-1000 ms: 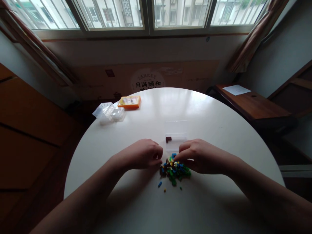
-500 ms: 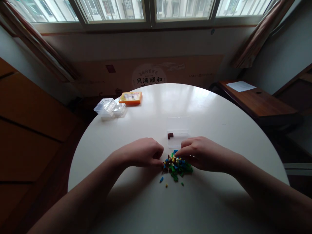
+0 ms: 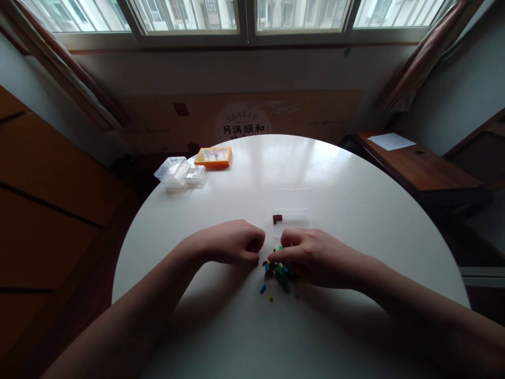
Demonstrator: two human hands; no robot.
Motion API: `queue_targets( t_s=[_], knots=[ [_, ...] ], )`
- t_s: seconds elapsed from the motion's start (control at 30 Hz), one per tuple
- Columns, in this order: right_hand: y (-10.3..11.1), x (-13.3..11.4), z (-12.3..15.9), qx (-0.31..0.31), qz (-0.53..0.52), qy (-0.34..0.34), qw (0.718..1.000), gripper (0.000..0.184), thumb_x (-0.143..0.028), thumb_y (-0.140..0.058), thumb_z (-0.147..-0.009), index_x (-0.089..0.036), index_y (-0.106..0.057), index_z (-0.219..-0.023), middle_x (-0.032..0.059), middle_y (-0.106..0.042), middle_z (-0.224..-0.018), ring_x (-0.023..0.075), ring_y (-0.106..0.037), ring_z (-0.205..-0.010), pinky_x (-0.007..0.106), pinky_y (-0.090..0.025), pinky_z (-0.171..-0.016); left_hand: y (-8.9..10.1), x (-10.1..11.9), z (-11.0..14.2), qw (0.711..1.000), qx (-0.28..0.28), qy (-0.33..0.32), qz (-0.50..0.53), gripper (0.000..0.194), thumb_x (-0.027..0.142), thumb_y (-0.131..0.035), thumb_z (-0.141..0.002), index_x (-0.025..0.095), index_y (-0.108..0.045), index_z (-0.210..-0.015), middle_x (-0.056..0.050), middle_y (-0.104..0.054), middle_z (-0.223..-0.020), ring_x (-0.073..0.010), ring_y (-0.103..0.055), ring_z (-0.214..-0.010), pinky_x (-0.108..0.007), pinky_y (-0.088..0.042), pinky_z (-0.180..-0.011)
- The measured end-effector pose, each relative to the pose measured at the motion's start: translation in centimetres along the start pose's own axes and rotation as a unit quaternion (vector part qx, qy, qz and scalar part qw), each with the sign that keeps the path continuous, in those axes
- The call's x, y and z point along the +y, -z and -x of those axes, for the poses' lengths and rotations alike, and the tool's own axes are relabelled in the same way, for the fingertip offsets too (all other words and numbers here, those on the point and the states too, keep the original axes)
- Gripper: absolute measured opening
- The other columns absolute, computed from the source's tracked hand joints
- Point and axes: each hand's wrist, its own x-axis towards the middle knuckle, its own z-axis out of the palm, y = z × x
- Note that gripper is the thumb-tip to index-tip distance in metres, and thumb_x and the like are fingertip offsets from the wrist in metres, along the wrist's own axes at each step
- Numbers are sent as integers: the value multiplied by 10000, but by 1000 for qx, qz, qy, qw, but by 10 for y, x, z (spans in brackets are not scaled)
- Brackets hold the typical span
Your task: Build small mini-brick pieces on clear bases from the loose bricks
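Right hand, moved left since earlier, now covers more bricks | left hand curled just beside them; cannot tell whether either pinches any | bricks heaped on tabletop, near clear box

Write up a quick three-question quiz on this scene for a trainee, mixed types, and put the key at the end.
1. Multiple choice: what colour are the pieces lying in the open clear case? A) green B) brown C) yellow

2. True or false: the orange box is farther from the camera than the coloured pile.

3. Short answer: which of the person's hands is over the coloured pile?

Key: 1. B. 2. True. 3. The right hand; the left hand is beside the pile.
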Motion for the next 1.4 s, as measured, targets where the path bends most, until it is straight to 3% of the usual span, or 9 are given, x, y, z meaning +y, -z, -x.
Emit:
queue_targets(
  t_s=[0.13, 0.3, 0.5, 0.7, 0.8, 0.93, 1.17, 1.4],
  knots=[
    [-6, -2, -1, 13, 17, 20, 1000, 301, -192, -573, -878, -313, -710, -1118, 43, -588, -959, 139, -481, -765, 271, -312, -644, 3, -3, 0, 1000, -2, -4, 21, 60, 214, -569, -795, 195, -627, -794, 21, -647, -746, -123, -552, -644, -224, -383, -566],
    [-11, -3, -4, -9, 28, 22, 999, 265, -245, -586, -879, -299, -714, -1106, 46, -582, -979, 144, -475, -773, 282, -326, -666, 5, -12, -1, 997, -13, -19, 74, 209, 160, -560, -789, 214, -691, -942, 11, -692, -823, -133, -608, -722, -209, -419, -622],
    [-11, -6, -8, -5, 38, -2, 999, 277, -212, -568, -871, -278, -710, -1100, 43, -574, -911, 157, -472, -781, 284, -320, -663, 4, -15, -1, 992, -42, -49, 113, 211, 151, -634, -760, 228, -745, -922, 18, -716, -810, -123, -619, -705, -195, -423, -633],
    [-11, -4, -9, 71, 46, -31, 996, 298, -201, -515, -904, -231, -688, -1144, 58, -578, -892, 167, -476, -773, 292, -341, -673, -1, -14, -3, 996, -13, -55, 73, 169, 150, -688, -713, 238, -759, -839, 26, -680, -753, -120, -595, -662, -210, -418, -633],
    [-11, -3, -9, 92, 42, -31, 994, 257, -201, -539, -888, -227, -715, -1072, 65, -591, -904, 181, -480, -814, 305, -360, -715, -1, -14, -3, 995, -14, -60, 73, 136, 157, -697, -725, 232, -758, -820, 23, -677, -761, -122, -604, -672, -215, -425, -643],
    [-12, -4, -10, 68, 43, 0, 997, 225, -182, -584, -848, -263, -746, -980, 56, -613, -949, 185, -479, -836, 330, -358, -780, 0, -15, -2, 995, -28, -52, 80, 114, 175, -703, -733, 224, -758, -821, 16, -691, -786, -133, -626, -704, -219, -434, -654],
    [-16, -6, -14, 24, 56, -20, 998, 254, -203, -572, -863, -260, -717, -1064, 61, -614, -985, 197, -486, -872, 349, -353, -835, 1, -13, -2, 997, -26, -53, 47, 70, 253, -704, -769, 212, -748, -806, 16, -681, -744, -126, -606, -676, -224, -419, -641],
    [-11, -4, -10, 55, 69, -54, 995, 229, -196, -565, -878, -238, -725, -1037, 72, -628, -952, 206, -478, -872, 355, -355, -827, 2, -20, -5, 995, 19, 7, 100, 146, 328, -665, -826, 186, -695, -839, 11, -689, -775, -122, -600, -688, -213, -428, -621]
  ],
)
